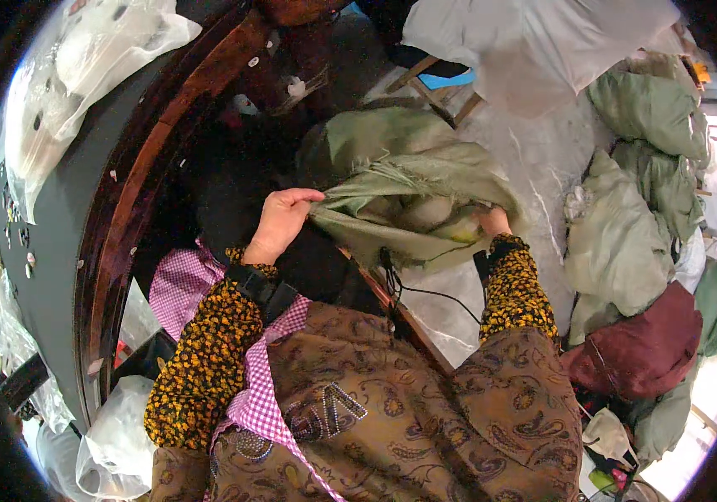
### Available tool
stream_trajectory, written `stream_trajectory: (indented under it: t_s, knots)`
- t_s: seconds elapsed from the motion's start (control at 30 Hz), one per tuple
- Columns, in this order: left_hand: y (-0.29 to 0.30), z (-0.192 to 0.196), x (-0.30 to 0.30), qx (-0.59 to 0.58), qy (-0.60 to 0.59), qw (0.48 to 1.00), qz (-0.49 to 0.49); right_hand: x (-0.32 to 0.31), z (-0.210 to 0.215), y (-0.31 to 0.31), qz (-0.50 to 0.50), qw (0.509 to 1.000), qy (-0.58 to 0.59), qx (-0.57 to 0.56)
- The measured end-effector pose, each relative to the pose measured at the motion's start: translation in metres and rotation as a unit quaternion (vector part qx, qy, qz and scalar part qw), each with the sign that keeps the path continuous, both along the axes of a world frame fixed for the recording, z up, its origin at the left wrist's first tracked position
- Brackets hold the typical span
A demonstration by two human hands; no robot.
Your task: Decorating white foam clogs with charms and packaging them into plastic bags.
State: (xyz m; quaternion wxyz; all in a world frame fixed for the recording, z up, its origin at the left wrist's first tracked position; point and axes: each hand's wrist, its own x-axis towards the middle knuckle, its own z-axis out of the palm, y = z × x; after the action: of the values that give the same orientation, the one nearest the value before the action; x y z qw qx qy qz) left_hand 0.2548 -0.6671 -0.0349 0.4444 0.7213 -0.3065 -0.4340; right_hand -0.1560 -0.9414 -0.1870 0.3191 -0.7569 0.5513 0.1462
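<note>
A green woven cloth sack (400, 138) with a frayed rim lies before me, its mouth spread toward me. My left hand (279, 219) is closed in a pinch on the left edge of that mouth. On the opposite side, my right hand (495, 221) grips the right edge, its fingers partly hidden by the folds. Between the hands the mouth gapes, and something pale and rounded shows inside; I cannot make out what it is. A small yellow-green patch is visible near my right fingers.
Along the left curves a dark table (57, 276) with a brown wooden edge, bearing a clear plastic bag (99, 67) of white pieces. Several full green sacks (618, 243) and a maroon one (639, 343) are piled at right. White cloth (542, 50) hangs ahead. A black cable (438, 293) trails below the sack.
</note>
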Motion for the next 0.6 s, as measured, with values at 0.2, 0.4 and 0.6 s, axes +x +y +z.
stream_trajectory:
  t_s: [0.2, 0.4, 0.6]
  knots:
    - [-0.001, 0.002, 0.001, -0.004, -0.004, 1.0, 0.004, 0.007, 0.003, 0.037, 0.051, 0.994, 0.055, 0.077]
    - [-0.002, -0.002, 0.004, 0.03, -0.002, 0.999, -0.014, -0.004, -0.036, 0.079, -0.187, 0.97, -0.027, -0.15]
    - [-0.013, -0.006, -0.009, -0.015, 0.007, 1.0, -0.001, -0.072, -0.09, 0.048, 0.074, 0.965, 0.201, -0.149]
